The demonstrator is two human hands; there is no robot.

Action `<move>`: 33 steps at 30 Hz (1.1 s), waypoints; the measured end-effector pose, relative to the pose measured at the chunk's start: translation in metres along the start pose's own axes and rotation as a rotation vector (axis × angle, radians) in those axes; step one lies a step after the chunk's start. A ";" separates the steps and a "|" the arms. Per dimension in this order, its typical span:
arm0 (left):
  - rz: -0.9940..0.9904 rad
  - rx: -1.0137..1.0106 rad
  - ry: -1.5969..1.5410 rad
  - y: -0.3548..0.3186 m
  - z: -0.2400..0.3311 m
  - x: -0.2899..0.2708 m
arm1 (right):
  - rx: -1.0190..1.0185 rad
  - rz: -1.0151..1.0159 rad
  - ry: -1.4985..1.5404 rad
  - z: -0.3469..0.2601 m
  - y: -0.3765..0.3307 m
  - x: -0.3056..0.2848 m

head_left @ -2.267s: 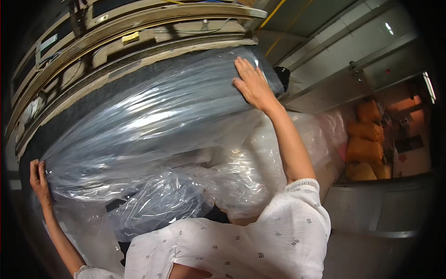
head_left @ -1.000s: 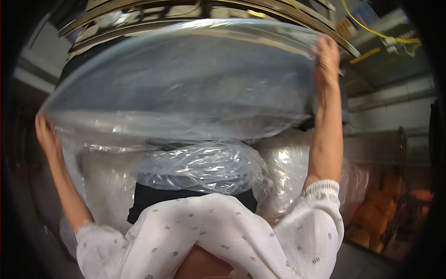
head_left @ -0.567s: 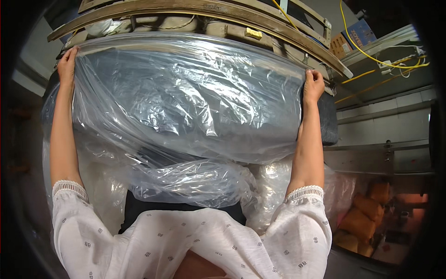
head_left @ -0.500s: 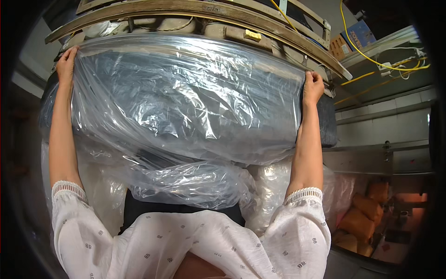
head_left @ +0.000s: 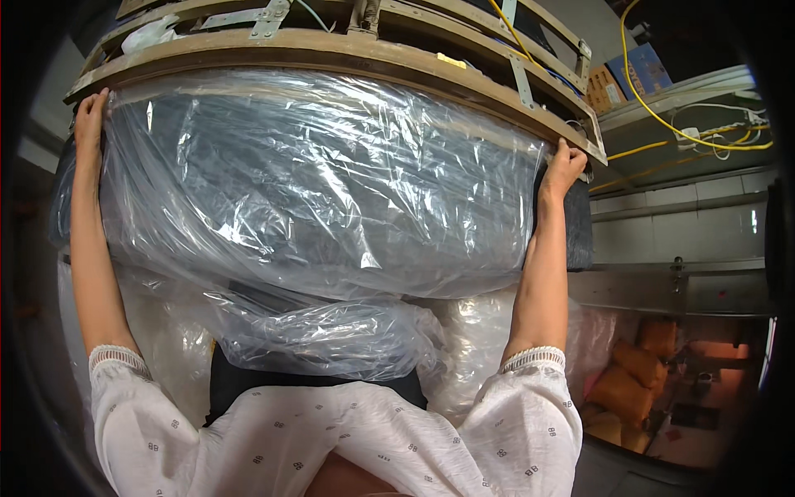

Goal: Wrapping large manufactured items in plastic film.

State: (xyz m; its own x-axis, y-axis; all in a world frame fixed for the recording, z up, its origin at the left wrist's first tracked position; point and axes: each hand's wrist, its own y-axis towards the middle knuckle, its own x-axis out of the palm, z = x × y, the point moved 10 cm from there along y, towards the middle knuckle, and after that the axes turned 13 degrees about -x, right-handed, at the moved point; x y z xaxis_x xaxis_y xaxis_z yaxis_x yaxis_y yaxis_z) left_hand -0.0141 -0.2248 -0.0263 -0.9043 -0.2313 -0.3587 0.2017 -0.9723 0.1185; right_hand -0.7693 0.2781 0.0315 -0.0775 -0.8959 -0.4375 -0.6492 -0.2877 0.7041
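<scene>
Cushion (head_left: 331,182): large, dark, sheathed in a clear plastic bag (head_left: 273,240); fills the upper middle of the view, its top edge pressed just under a wooden frame (head_left: 348,51).

Left hand (head_left: 89,124): at the cushion's upper left corner, fingers curled over the bag's edge, gripping it.

Right hand (head_left: 563,166): at the cushion's upper right corner, fingers closed on the bag there, touching the frame's end.

Frame: curved wooden slats with metal brackets, directly above the cushion.

Second bag (head_left: 323,335): crumpled clear plastic, bunched below the cushion, between the forearms. More wrapped bundles (head_left: 480,340) stand behind it, below the cushion's right end.

Yellow cable (head_left: 662,116): right of the cushion, above the frame's end, running along a shelf.

Orange sacks (head_left: 638,373): well right of and below the cushion, on the floor.

White patterned sleeves (head_left: 530,414): below the cushion, at the lower edge.
</scene>
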 end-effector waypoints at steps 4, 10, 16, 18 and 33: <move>0.000 0.006 0.020 -0.025 0.026 -0.012 | 0.033 0.034 -0.006 0.000 0.000 0.002; -0.032 0.321 0.076 -0.037 0.032 -0.039 | -0.152 -0.432 -0.422 -0.036 -0.022 0.018; -0.185 0.234 0.412 -0.168 0.095 -0.002 | 0.043 -0.371 0.080 -0.034 -0.035 -0.053; -0.366 0.535 0.305 -0.205 0.113 0.045 | 0.006 -0.253 -0.107 0.001 -0.013 -0.112; -0.340 0.718 -0.133 -0.312 0.182 0.075 | -0.887 -1.116 -0.066 -0.267 -0.215 0.018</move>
State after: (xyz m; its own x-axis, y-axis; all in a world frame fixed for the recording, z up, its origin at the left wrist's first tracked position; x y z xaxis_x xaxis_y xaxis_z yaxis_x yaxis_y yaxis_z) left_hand -0.2138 0.0679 0.0783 -0.9190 0.1237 -0.3743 -0.3431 -0.7187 0.6048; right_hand -0.4287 0.2336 0.0220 0.0997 -0.0525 -0.9936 0.2858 -0.9550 0.0791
